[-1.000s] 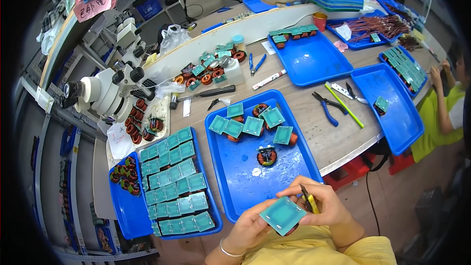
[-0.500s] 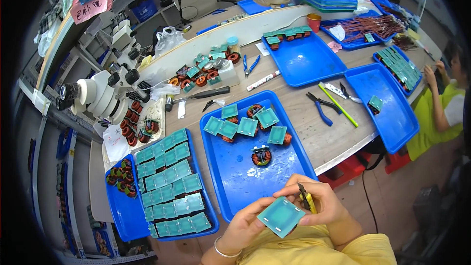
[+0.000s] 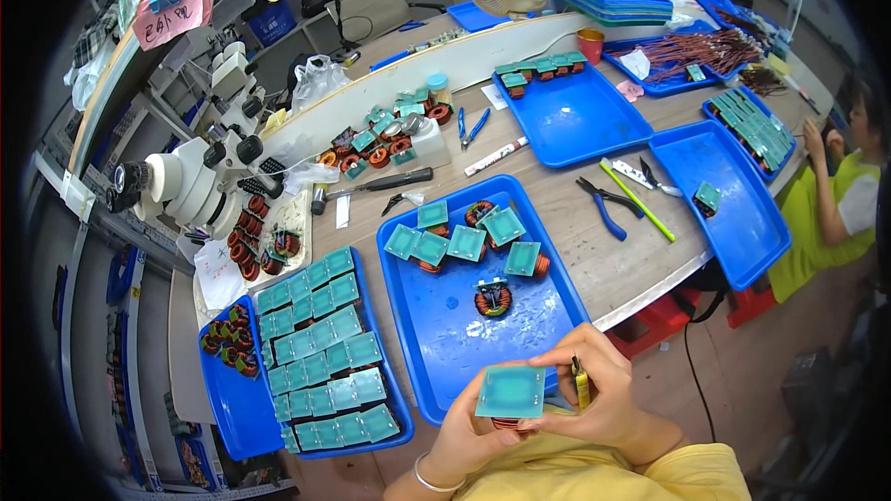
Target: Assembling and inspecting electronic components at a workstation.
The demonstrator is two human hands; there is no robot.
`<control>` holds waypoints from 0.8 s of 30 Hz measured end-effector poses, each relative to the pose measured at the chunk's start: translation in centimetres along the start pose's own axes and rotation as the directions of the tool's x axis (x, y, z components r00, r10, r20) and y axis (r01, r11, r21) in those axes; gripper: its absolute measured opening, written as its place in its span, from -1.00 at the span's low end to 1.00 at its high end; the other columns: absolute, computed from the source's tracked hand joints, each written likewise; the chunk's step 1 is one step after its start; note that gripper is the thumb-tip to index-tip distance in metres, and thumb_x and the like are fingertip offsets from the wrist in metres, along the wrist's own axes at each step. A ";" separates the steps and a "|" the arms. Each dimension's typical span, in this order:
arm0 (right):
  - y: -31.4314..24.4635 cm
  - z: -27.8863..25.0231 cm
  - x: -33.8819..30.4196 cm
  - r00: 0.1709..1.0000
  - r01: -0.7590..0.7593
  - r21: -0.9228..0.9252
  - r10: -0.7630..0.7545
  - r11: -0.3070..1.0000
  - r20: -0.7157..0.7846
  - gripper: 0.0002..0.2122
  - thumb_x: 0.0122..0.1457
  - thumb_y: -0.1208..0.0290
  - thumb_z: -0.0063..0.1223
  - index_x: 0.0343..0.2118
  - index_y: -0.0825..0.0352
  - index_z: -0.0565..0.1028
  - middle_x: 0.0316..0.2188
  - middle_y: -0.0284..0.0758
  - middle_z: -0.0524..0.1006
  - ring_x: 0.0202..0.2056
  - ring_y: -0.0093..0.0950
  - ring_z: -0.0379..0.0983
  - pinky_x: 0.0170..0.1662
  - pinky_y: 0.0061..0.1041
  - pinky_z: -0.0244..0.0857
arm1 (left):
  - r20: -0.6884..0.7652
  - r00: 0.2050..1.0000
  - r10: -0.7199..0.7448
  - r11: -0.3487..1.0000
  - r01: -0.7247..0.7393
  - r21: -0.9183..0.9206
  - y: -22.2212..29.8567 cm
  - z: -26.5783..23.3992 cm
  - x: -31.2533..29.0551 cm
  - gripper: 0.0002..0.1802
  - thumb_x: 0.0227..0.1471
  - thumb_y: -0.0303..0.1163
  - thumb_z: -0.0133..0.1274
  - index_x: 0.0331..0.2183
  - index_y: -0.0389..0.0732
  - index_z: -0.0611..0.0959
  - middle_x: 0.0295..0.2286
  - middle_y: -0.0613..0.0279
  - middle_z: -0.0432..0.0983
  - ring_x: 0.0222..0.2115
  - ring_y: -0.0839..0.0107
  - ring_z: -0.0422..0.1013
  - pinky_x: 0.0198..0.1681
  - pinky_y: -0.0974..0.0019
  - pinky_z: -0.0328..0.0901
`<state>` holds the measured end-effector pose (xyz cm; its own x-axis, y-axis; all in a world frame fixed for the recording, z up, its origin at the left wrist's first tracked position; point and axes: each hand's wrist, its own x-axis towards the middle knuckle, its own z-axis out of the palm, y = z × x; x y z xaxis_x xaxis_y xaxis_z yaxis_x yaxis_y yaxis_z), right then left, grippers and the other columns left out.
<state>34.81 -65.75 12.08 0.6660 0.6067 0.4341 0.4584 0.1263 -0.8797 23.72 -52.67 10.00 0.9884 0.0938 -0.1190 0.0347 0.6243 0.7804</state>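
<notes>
Close in front of me, a square green circuit board (image 3: 510, 393) sits on a copper-wound coil (image 3: 509, 424). My left hand (image 3: 467, 436) is closed on its left side and underneath. From the right, my right hand (image 3: 605, 390) grips the same piece by its edge. A small tool with a yellow handle (image 3: 582, 383) is tucked in the right hand's fingers; its working end is not plain to see. Just beyond, the blue tray (image 3: 455, 366) bears several more boards with coils (image 3: 466, 242) and one coil lying board-side up-ended (image 3: 493, 298).
Left stands a tray packed with green boards (image 3: 320, 343), beside a smaller blue tray (image 3: 232, 417) of coils. A microscope (image 3: 181, 181) is at the far left. Pliers (image 3: 608, 209), a green stick (image 3: 639, 201) and a hammer (image 3: 385, 181) lie about. A co-worker (image 3: 835, 195) sits at right.
Both hands have turned the board and coil, so the coil's windings now show beneath the board. The piece has shifted slightly left and up; the yellow-handled tool has tilted more upright.
</notes>
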 end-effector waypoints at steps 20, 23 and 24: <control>0.1 -1.0 0.6 0.970 -0.176 0.214 0.133 0.961 0.201 -0.50 -0.26 0.29 0.32 -0.23 0.45 0.45 -0.36 -0.33 0.29 -0.59 -0.78 0.15 -0.60 -0.81 0.00 | 0.042 0.998 -0.043 0.956 0.053 -0.289 -0.3 -0.6 -0.2 -0.27 -0.16 -0.17 0.06 -0.07 -0.53 0.24 -0.19 -0.31 0.28 -0.50 0.22 0.39 -0.53 0.38 0.27; -0.3 -0.9 0.6 0.970 -0.196 0.231 0.154 0.953 0.187 -0.51 -0.26 0.30 0.32 -0.23 0.45 0.45 -0.36 -0.33 0.29 -0.63 -0.79 0.13 -0.62 -0.82 -0.04 | 0.029 0.999 -0.031 0.968 0.037 -0.249 -0.6 -1.0 -0.3 -0.28 -0.13 -0.18 0.02 -0.07 -0.55 0.24 -0.21 -0.29 0.29 -0.49 0.20 0.39 -0.52 0.36 0.28; -0.3 -0.9 0.6 0.970 -0.206 0.254 0.164 0.945 0.178 -0.51 -0.25 0.31 0.32 -0.23 0.45 0.45 -0.36 -0.33 0.29 -0.66 -0.79 0.11 -0.63 -0.83 -0.06 | 0.034 0.999 -0.025 0.974 0.031 -0.222 -0.6 -1.2 -0.3 -0.29 -0.12 -0.18 0.00 -0.07 -0.55 0.24 -0.22 -0.27 0.29 -0.49 0.20 0.39 -0.52 0.35 0.28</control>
<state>35.57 -66.16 12.79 0.6163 0.7493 0.2423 0.1465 0.1932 -0.9702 23.18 -52.17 8.81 0.9917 0.0524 -0.1175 0.0321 0.7837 0.6202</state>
